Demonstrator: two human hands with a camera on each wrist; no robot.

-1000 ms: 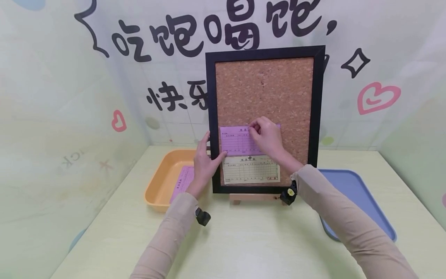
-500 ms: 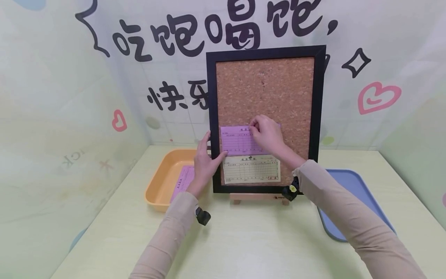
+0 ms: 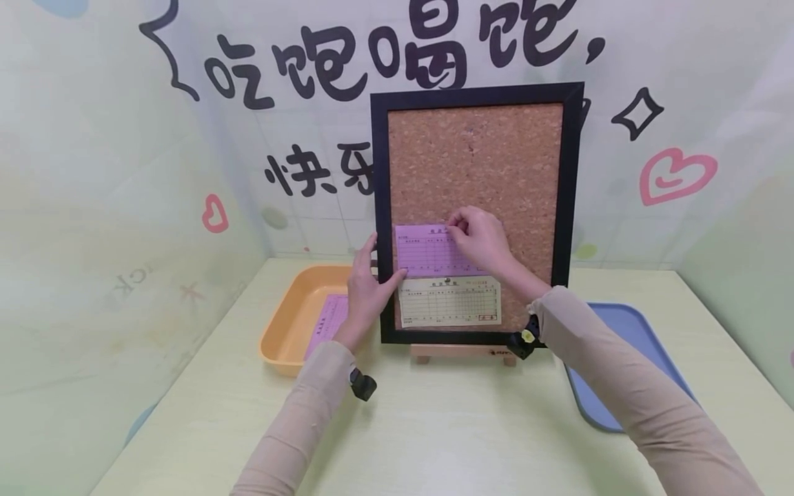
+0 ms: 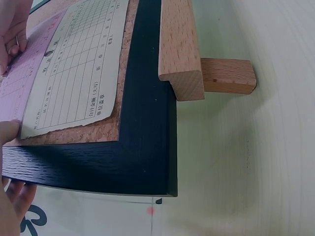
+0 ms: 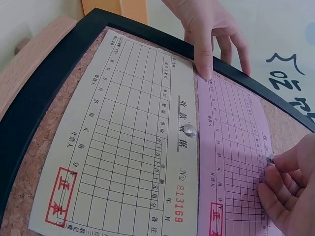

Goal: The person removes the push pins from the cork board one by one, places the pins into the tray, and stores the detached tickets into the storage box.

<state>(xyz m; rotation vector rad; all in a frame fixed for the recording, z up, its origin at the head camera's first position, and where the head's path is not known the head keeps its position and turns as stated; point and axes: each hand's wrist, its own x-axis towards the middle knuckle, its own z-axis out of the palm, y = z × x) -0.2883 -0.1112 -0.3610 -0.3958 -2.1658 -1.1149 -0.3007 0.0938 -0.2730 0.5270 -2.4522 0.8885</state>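
Yellow receipt (image 3: 449, 306) is pinned low-centre already, right hand (image 3: 482, 240) is pinching a pushpin (image 5: 271, 158) on the purple receipt (image 3: 422, 251) above, left hand (image 3: 370, 289) grips the black frame (image 3: 382, 172), one purple slip (image 3: 329, 320) left in the orange tray (image 3: 296, 303), lower left.

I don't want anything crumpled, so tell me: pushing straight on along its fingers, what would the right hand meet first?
The purple slip, it seems: the right hand pinches what looks like a pin near the slip's upper edge, with the corkboard behind. Depth is hard to judge.
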